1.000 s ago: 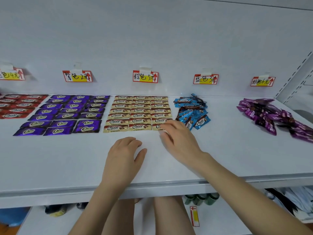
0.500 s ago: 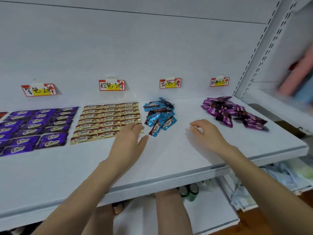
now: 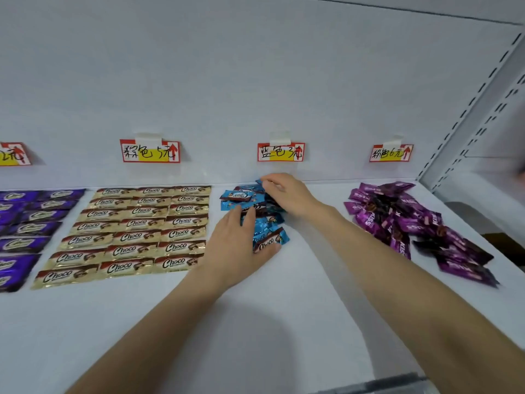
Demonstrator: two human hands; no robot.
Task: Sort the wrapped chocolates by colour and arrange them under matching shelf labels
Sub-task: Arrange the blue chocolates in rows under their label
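Both hands have reached the crinkly blue wrappers (image 3: 270,238): left hand (image 3: 237,247) pressing flat, right hand (image 3: 288,194) pinching one

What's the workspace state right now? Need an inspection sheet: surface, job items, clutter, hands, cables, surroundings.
Surface: white shelf, bare along the front.
Job's things: purple chocolates in rows at the left edge. Gold chocolates in neat rows below the brown label. Blue chocolates in a loose heap below the blue label. Magenta chocolates in a loose heap below the pink label.
Clutter: nothing seen.
Hands: left hand lies flat on the near side of the blue heap. Right hand has curled fingers and appears to pinch a wrapper at the heap's far edge.
Cables: nothing seen.
Surroundings: white back panel; slotted upright at right.
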